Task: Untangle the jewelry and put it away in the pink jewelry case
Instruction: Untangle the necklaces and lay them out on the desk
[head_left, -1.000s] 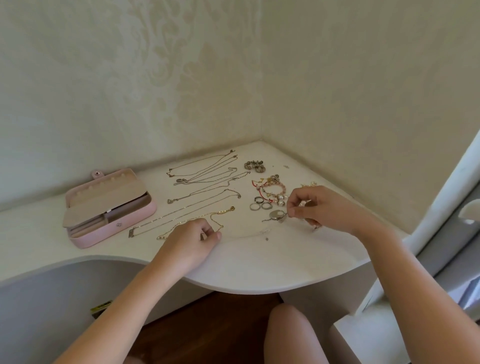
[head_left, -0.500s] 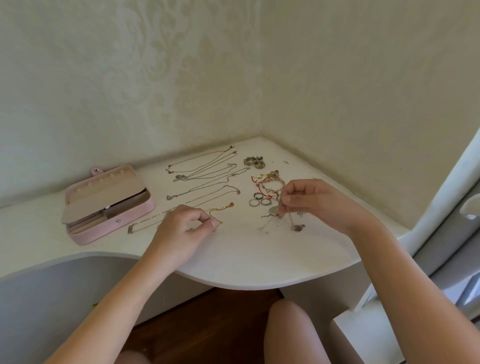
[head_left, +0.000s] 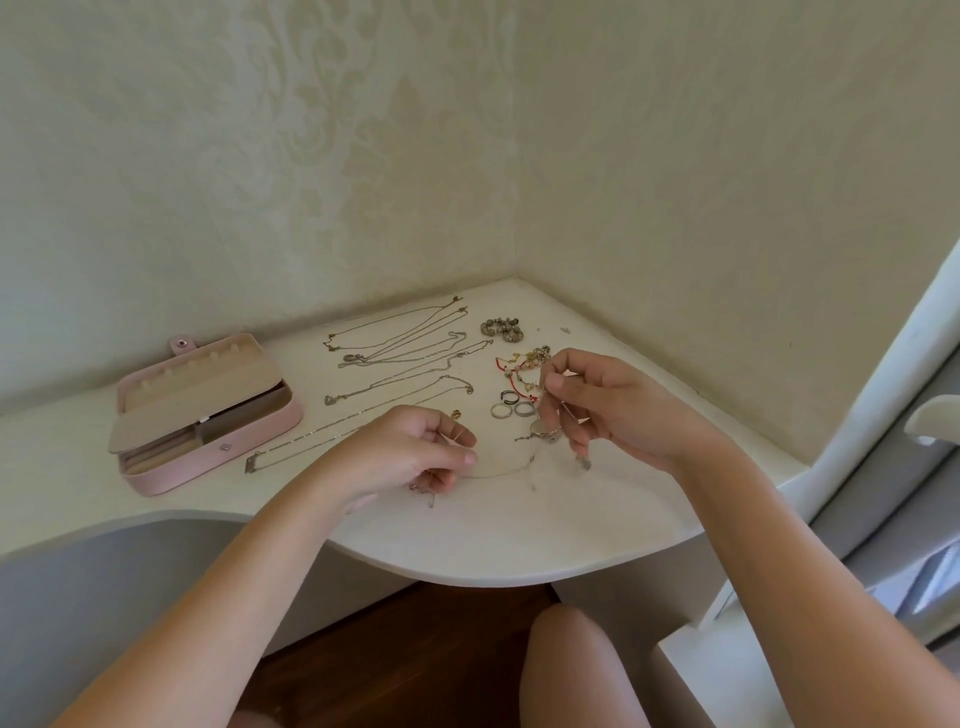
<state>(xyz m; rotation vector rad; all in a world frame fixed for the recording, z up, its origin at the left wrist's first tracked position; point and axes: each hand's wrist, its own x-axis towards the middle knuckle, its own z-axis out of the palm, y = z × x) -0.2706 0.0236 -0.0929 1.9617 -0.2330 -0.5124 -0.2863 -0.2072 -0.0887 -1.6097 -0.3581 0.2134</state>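
Action at the white corner desk (head_left: 467, 535). Pinching one end of a fine tangled chain (head_left: 501, 470) between thumb and forefinger of the left hand (head_left: 410, 457), other fingers curled in, low over the desktop. Gripping another part of the same tangle with the right hand (head_left: 618, 410), raised a little higher, fingertips bunched tight on the thin strands. Hanging just under those fingers, a round silver pendant (head_left: 543, 434) and a couple of small dangling ends, blurred, too fine to sort out. Sagging between the two hands, a pale loop of chain, touching the desk or just above it, hard to call. Over on the left, well apart from both hands, the pink jewelry case (head_left: 218, 431), open, beige lining showing, flat on the desk. Between case and right hand, a row of necklaces (head_left: 400, 358) laid out straight, side by side. Just beyond the right hand, a few rings (head_left: 524, 409) and a heap of red-cord and beaded bracelets (head_left: 519, 371); further back toward the corner, a small beaded cluster (head_left: 503, 330). Down below the desk edge, a bare knee (head_left: 566, 665) over dark wooden floor (head_left: 415, 649).
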